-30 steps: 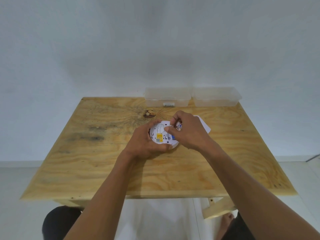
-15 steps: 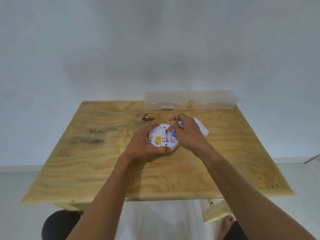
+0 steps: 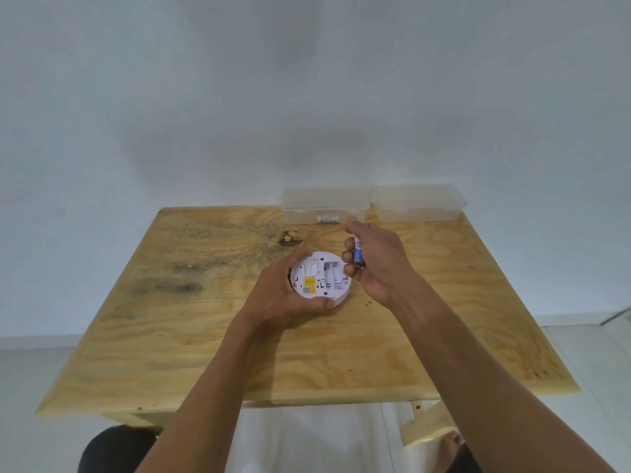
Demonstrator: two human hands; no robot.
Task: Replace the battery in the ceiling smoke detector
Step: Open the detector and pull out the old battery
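Observation:
A round white smoke detector (image 3: pixel 321 276) lies back-side up on the wooden table (image 3: pixel 205 336), showing a yellow label and two open battery slots. My left hand (image 3: pixel 278 295) grips its left and near rim. My right hand (image 3: pixel 379 264) is raised just right of the detector, fingers closed on a blue and white battery (image 3: pixel 358 252). The battery slots look empty.
Two clear plastic boxes stand side by side at the table's far edge: the left box (image 3: pixel 326 204) has a small white object inside, the right box (image 3: pixel 420 203) sits beside it. A dark knot (image 3: pixel 290 238) marks the wood behind the detector.
My right hand has lifted away from the detector's slots to the right, bringing a blue battery out with it. The slots now show bare. The left hand keeps its hold.

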